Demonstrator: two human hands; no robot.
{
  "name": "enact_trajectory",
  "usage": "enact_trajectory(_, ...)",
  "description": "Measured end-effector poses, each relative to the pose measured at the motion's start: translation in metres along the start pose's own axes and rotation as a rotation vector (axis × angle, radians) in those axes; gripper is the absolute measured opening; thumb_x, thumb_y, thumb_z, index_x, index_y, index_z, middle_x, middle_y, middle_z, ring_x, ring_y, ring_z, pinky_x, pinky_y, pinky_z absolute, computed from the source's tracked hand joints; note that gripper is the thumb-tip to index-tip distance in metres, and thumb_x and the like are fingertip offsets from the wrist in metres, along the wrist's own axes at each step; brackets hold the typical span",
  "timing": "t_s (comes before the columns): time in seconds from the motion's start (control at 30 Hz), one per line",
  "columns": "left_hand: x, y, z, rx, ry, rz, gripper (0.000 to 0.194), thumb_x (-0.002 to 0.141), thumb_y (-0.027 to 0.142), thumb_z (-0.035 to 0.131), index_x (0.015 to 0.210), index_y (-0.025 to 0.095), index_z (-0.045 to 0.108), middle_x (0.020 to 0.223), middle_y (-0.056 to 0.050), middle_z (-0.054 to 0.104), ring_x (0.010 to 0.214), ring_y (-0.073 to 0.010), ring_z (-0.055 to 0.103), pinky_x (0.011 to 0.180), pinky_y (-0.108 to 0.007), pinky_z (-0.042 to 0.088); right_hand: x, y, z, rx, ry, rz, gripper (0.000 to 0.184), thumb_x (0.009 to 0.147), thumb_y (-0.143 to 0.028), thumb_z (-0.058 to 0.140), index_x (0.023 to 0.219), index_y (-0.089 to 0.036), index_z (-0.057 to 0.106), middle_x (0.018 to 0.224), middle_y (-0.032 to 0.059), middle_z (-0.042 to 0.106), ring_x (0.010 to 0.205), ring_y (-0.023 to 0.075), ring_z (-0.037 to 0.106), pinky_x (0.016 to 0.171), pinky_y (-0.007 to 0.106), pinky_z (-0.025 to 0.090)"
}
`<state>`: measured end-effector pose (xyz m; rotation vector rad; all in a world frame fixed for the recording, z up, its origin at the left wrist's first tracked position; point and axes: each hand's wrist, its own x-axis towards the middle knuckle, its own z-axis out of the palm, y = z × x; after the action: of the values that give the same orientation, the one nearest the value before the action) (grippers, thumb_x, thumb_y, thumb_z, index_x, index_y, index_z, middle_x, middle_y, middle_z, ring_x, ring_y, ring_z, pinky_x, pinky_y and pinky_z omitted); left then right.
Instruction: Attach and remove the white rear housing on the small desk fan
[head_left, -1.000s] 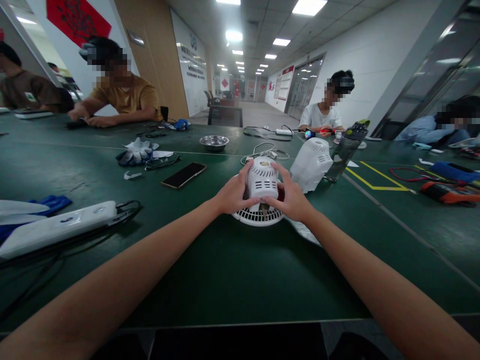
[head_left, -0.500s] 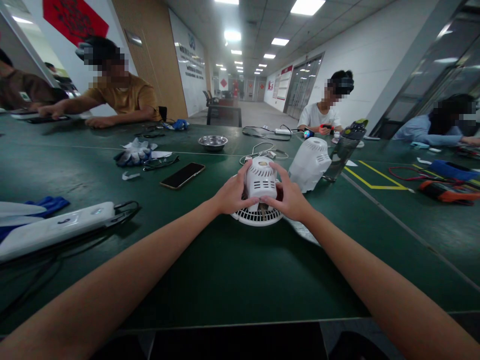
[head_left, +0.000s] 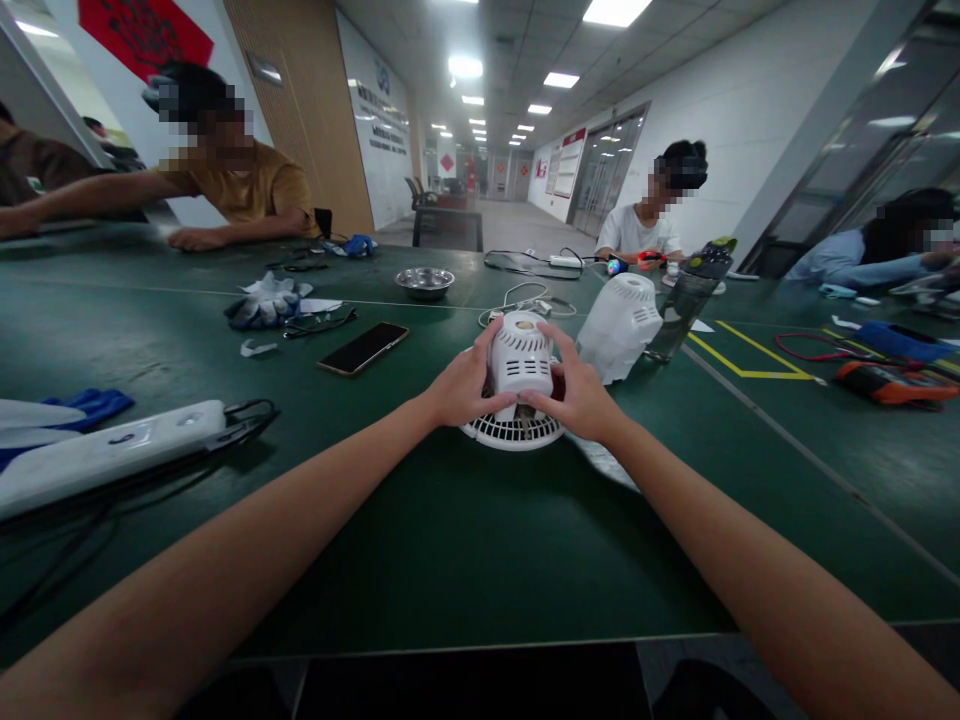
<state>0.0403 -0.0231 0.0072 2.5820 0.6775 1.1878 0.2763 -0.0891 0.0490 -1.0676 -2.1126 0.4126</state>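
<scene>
Between my two hands is a white vented plastic motor housing (head_left: 523, 362), sitting over a round white fan grille (head_left: 514, 432) on the green table. My left hand (head_left: 469, 385) grips the housing's left side, its thumb along the lower front and fingers up near the top. On the right side my right hand (head_left: 581, 392) mirrors this, thumb nearly meeting the other. Just right of them stands another white plastic shell with vents (head_left: 619, 328). A thin silvery sheet (head_left: 606, 462) lies partly under my right wrist.
A phone (head_left: 365, 348), a metal bowl (head_left: 425, 282) and gloves (head_left: 266, 302) lie left of centre. Nearer left is a white power strip (head_left: 127, 452). A water bottle (head_left: 688, 300) stands behind the shell. An orange multimeter (head_left: 892, 382) is far right. Other people sit across the table.
My hands keep the same hold on the housing, with hardly any movement. At the far left, a co-worker in a brown shirt has stretched an arm further left.
</scene>
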Motion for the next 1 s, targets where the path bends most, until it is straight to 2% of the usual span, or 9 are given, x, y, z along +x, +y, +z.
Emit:
enact_trajectory(0.3, 0.0004, -0.0013, 0.0013, -0.015, 0.018, 0.010, 0.119, 0.080, 0.060, 0.071, 0.162, 0.022, -0.005, 0.162, -0.027, 0.029, 0.135, -0.0486, 0.049, 0.109, -0.070, 0.038, 0.0002, -0.0009, 0.0000, 0.000, 0.002, -0.009, 0.095, 0.085, -0.054, 0.072, 0.159, -0.030, 0.016, 0.115, 0.0126, 0.069, 0.084, 0.0306, 0.072, 0.078, 0.054, 0.061)
enact_trajectory(0.53, 0.0007, 0.0001, 0.0013, -0.010, 0.012, 0.000, 0.118, 0.081, 0.059, 0.071, 0.162, 0.023, -0.007, 0.162, -0.028, 0.030, 0.134, -0.0483, 0.050, 0.108, -0.070, 0.039, -0.0004, -0.0004, 0.0004, -0.003, -0.010, 0.011, 0.095, 0.086, -0.053, 0.071, 0.159, -0.029, 0.015, 0.099, 0.0090, 0.072, 0.072, 0.0277, 0.070, 0.072, 0.052, 0.061)
enact_trajectory(0.73, 0.0003, 0.0003, 0.0009, -0.020, 0.012, 0.008, 0.118, 0.081, 0.061, 0.071, 0.162, 0.023, -0.005, 0.162, -0.027, 0.029, 0.135, -0.0478, 0.049, 0.109, -0.070, 0.038, -0.0002, -0.0001, -0.0001, 0.006, -0.009, -0.002, 0.094, 0.086, -0.053, 0.070, 0.159, -0.030, 0.016, 0.106, 0.0103, 0.072, 0.077, 0.0290, 0.071, 0.074, 0.052, 0.061)
enact_trajectory(1.0, 0.0007, 0.0024, -0.0002, -0.016, -0.003, -0.016, 0.118, 0.082, 0.061, 0.070, 0.162, 0.022, -0.006, 0.159, -0.027, 0.034, 0.131, -0.0470, 0.053, 0.107, -0.068, 0.041, 0.0001, 0.0015, -0.0003, -0.008, -0.019, 0.012, 0.096, 0.086, -0.054, 0.071, 0.159, -0.028, 0.015, 0.099, 0.0090, 0.073, 0.075, 0.0293, 0.071, 0.074, 0.051, 0.060)
